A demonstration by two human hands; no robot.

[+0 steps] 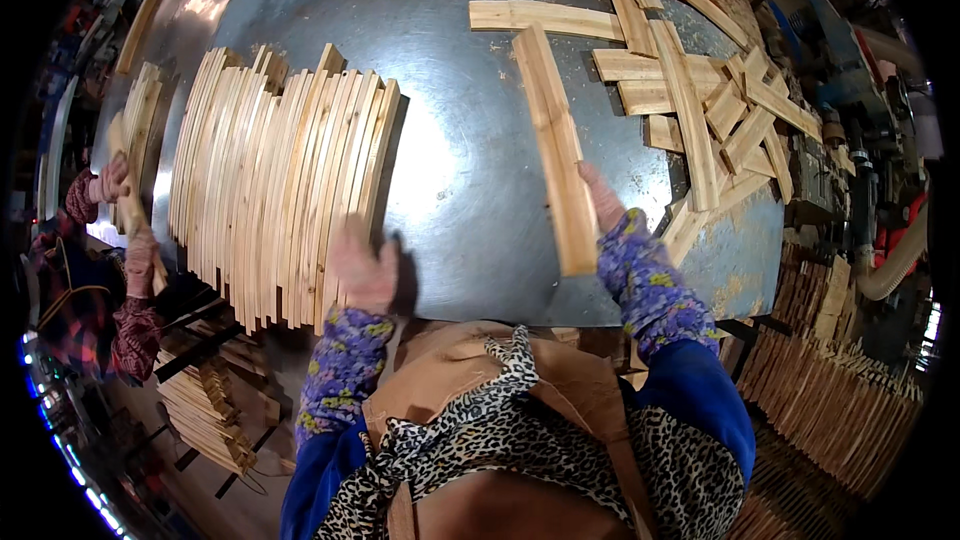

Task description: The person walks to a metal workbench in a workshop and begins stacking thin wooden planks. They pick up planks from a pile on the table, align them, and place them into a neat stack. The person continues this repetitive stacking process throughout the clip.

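A long wooden board slants across the metal tabletop in front of me. My right hand is at its right edge near the close end, fingers against the side of the wood; part of the grip is hidden. My left hand is open, thumb apart from the fingers, with nothing in it. It is over the near right end of a row of narrow wooden slats, which stand packed side by side; the hand is slightly blurred, and I cannot tell whether it touches them.
Loose boards lie crossed in a heap at the far right. A co-worker's hands hold a wooden piece at the left, by a smaller slat stack. Stacked strips stand below right. Sawdust marks the metal tabletop.
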